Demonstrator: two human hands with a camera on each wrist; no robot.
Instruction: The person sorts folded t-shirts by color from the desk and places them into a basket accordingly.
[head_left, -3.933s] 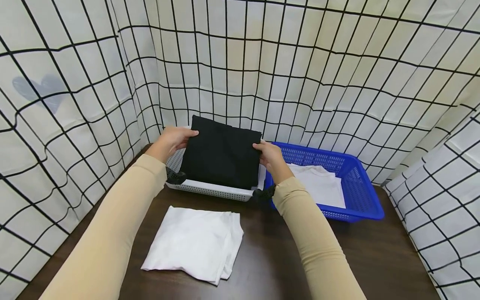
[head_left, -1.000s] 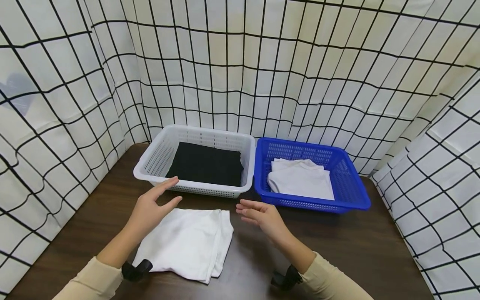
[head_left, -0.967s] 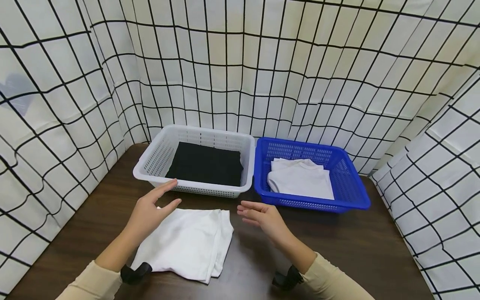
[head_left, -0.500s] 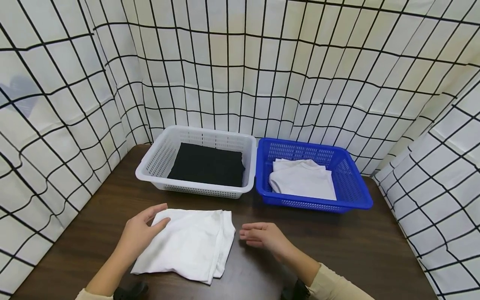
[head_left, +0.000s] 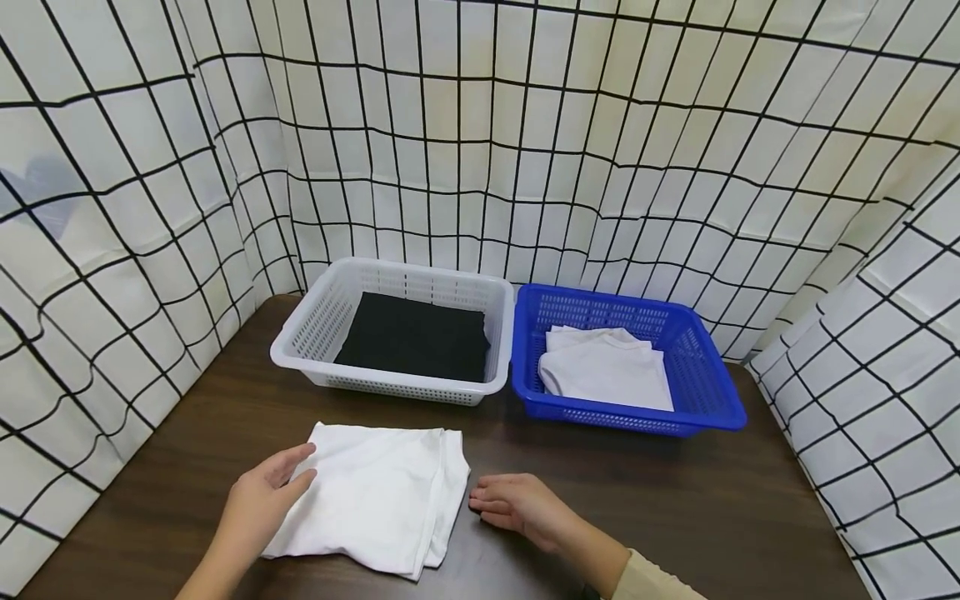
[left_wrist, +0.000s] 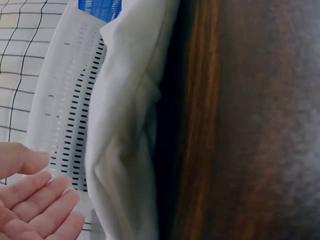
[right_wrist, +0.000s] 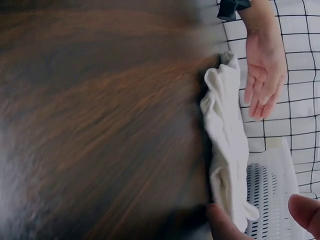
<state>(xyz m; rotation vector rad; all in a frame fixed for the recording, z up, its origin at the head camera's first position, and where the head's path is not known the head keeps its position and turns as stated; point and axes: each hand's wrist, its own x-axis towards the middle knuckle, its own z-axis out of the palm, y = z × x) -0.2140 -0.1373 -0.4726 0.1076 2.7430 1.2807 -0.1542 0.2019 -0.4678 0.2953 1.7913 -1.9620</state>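
A folded white garment [head_left: 375, 492] lies flat on the brown table [head_left: 637, 508], its right side showing layered edges. Beside its left edge, my left hand [head_left: 258, 500] hovers with fingers apart and thumb extended, holding nothing. My right hand [head_left: 525, 510] is just off the garment's right edge, its fingers loosely bent and nothing in them. In the left wrist view the garment [left_wrist: 125, 115] appears edge-on, with my left fingers [left_wrist: 42, 205] apart from it. The right wrist view shows the garment's side [right_wrist: 227, 135] close to my right index finger [right_wrist: 223, 225]; whether they touch, I cannot tell.
Behind the garment stands a white perforated basket [head_left: 397, 385] with a folded black cloth [head_left: 420, 337] inside. Right next to it, a blue basket [head_left: 615, 418] contains a folded white garment [head_left: 607, 371]. A grid-patterned curtain [head_left: 465, 133] encloses the back and sides.
Both hands held the black cloth over the white basket earlier; it now lies inside, released. Since then, both hands have come back and down to either side of the white garment.
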